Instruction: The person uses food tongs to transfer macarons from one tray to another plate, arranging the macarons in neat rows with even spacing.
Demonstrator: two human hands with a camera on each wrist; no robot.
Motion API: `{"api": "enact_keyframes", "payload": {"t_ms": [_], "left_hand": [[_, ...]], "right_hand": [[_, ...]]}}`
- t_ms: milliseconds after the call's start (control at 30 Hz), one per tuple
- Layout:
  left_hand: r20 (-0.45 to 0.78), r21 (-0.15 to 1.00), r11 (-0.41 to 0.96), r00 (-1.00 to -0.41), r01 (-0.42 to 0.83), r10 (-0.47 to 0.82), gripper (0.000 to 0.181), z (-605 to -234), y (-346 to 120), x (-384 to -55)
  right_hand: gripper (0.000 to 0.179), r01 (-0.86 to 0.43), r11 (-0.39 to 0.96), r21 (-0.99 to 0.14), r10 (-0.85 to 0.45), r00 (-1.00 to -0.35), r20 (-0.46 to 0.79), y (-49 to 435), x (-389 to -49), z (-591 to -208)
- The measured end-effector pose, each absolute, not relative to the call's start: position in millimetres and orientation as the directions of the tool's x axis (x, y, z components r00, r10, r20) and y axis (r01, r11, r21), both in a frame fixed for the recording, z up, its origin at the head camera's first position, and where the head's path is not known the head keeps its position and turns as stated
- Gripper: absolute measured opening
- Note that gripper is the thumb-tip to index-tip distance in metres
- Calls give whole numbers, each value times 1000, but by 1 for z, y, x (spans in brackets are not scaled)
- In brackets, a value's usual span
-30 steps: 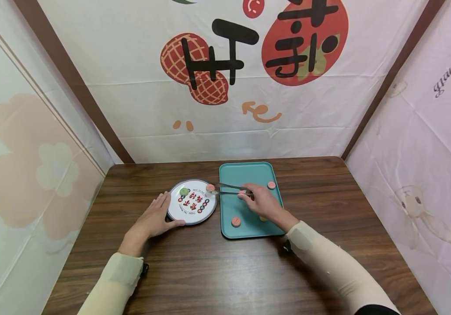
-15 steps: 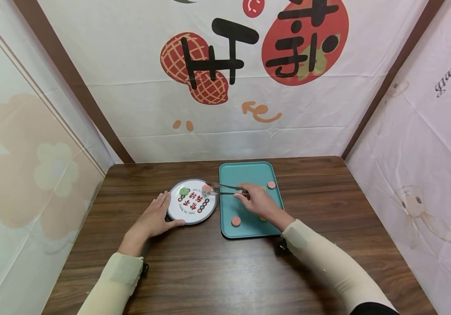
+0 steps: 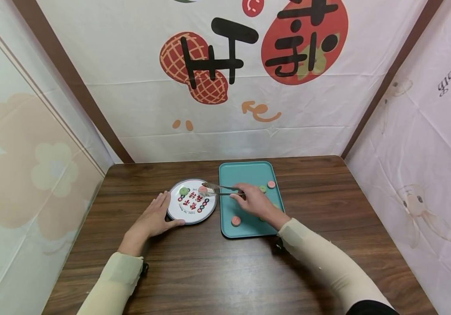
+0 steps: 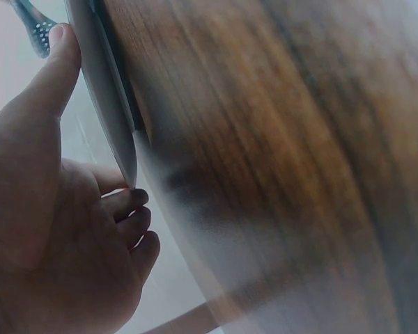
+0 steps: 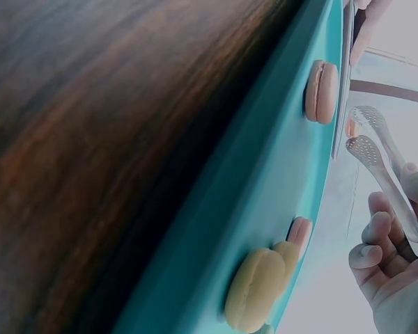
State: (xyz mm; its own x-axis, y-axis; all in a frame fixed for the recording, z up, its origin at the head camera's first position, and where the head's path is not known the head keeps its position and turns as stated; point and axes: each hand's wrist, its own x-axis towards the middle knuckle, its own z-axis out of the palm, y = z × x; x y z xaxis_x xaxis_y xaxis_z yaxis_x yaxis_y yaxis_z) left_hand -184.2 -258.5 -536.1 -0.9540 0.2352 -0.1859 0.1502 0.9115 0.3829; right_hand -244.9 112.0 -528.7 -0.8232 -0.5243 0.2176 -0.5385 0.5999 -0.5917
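Wood-grain table (image 3: 205,271) beneath, your left hand (image 3: 155,216) spreads against the plate (image 3: 209,214), while your right hand (image 3: 257,200) pinches tongs (image 5: 395,197) whose pink macaron (image 3: 202,189), over that plate, could roll if loosened abruptly.

Three pink macarons (image 3: 235,221), two green macarons (image 3: 183,191), two yellow macarons (image 5: 254,290), seven macarons altogether, five on one rectangular teal tray (image 3: 245,173), two on or over one round white plate (image 3: 176,210), one pair of metal tongs (image 5: 396,198), one wood-grain bench (image 3: 194,271)

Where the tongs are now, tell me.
In the head view, the tongs are in the right hand, tips over the upper right of the plate.
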Motion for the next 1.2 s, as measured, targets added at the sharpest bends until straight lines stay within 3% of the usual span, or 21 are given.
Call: {"api": "enact_keyframes", "payload": {"t_ms": [1200], "left_hand": [[-179,385,910,-955,153,236,123,-537,-259,-184]], "right_hand": [[37,-551,610,-570,-551,-811,194,87,-254,-533]]}}
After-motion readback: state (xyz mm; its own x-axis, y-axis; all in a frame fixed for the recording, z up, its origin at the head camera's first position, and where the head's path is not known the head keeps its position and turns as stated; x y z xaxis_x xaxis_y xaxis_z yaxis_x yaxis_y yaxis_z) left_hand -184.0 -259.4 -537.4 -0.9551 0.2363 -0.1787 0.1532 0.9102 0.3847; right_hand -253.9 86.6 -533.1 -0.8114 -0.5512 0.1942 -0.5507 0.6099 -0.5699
